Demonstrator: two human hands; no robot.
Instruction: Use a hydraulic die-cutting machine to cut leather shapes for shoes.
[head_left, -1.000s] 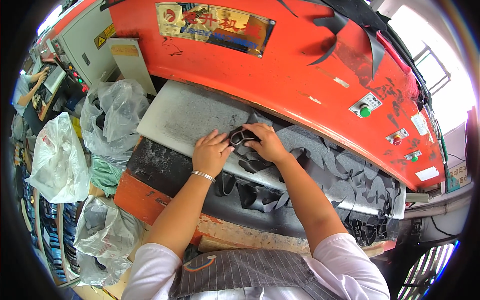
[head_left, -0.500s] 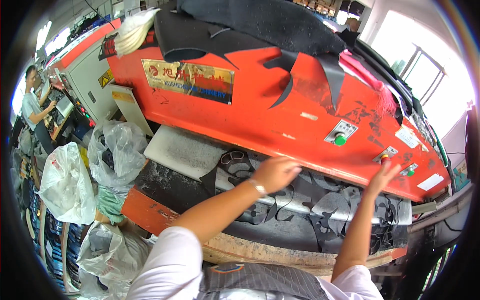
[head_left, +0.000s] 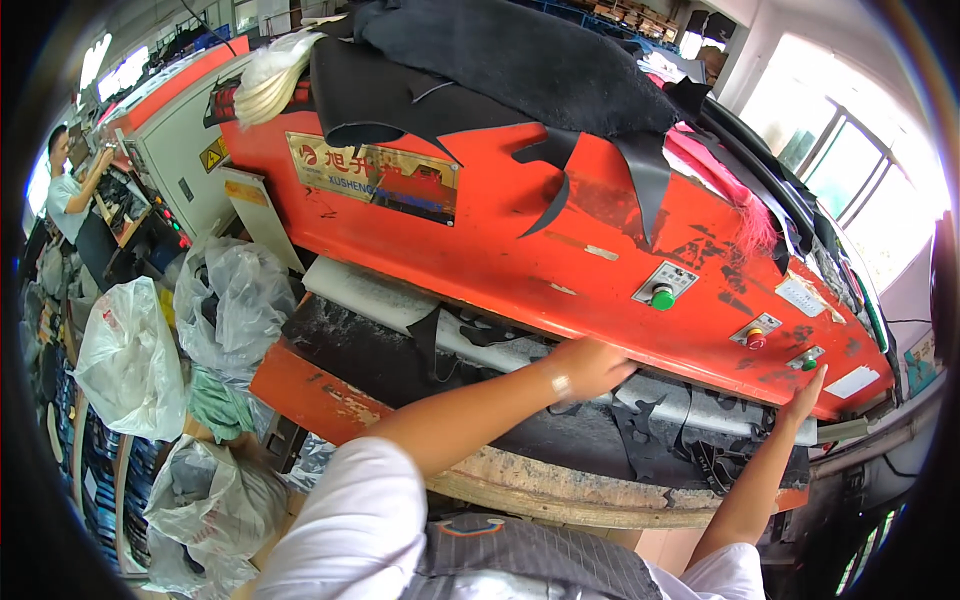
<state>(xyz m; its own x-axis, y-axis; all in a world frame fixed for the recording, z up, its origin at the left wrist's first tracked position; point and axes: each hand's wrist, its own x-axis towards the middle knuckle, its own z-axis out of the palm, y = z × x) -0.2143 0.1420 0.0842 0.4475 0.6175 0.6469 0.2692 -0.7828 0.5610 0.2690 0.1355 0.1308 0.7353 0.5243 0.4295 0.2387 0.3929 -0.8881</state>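
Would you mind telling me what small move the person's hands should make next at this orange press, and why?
Probably pull the left hand out from the gap under the orange press head before anything else. It reaches in over the black cut material on the bed, while the right hand rests at the head's lower edge near the red button.

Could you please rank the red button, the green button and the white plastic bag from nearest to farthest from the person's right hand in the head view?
From the right hand:
1. Red button, just up-left.
2. Green button, further left on the orange panel.
3. White plastic bag, far left.
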